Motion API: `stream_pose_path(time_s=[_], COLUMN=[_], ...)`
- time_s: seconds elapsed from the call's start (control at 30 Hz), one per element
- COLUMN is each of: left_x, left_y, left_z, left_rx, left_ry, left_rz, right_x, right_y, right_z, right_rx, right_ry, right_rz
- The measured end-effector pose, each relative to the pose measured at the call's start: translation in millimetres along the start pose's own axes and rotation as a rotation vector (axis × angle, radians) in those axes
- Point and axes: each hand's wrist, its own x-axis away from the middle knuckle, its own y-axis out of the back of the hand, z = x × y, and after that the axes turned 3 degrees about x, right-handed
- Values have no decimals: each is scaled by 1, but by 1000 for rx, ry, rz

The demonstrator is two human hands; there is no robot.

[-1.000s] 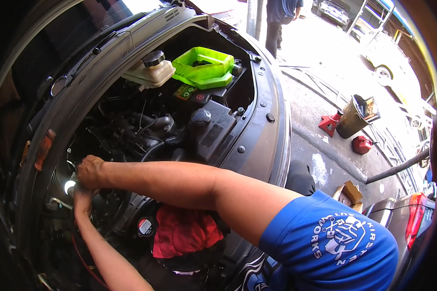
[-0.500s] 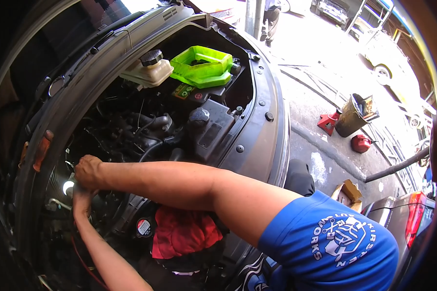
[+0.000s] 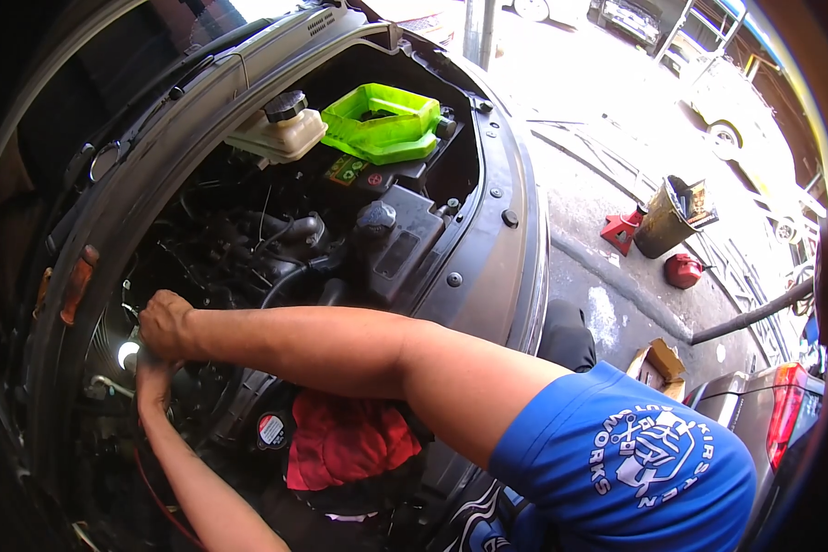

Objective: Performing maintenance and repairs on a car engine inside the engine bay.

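Observation:
Deep at the left of an open engine bay, my right hand (image 3: 164,324) is closed in a fist, with its arm reaching across from the right. What it grips is hidden from view. Just below it and touching or nearly so is my left hand (image 3: 154,372), its fingers hidden in shadow behind the right one. A bright light (image 3: 128,354) shines beside both hands, near a pale metal pipe (image 3: 112,385). Dark engine parts and hoses (image 3: 290,235) lie beyond my right forearm. A round cap with a label (image 3: 271,431) sits nearer to me, beside a red cloth (image 3: 350,442).
A cut-open green plastic jug (image 3: 414,149) rests on the battery (image 3: 354,175), by a white reservoir (image 3: 290,140). Orange-handled tools (image 3: 81,285) lie along the left edge. On the floor stand a red jack stand (image 3: 622,230), a bin (image 3: 664,225) and a red container (image 3: 684,270).
My hands stay almost in place, with only a tiny shift of the right fist to the left. The person standing in the background has gone out of view.

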Motion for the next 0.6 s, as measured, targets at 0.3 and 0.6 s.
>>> stream_pose_path(time_s=[0.3, 0.6], left_x=[-3, -3], left_y=[-1, -1], left_z=[-3, -2], left_rx=[-6, -8], left_ry=[-11, -29], left_rz=[39, 13], right_x=[7, 7], right_y=[12, 11], right_z=[-2, -1], right_rx=[41, -12], right_ry=[-30, -10], right_rz=[24, 47])
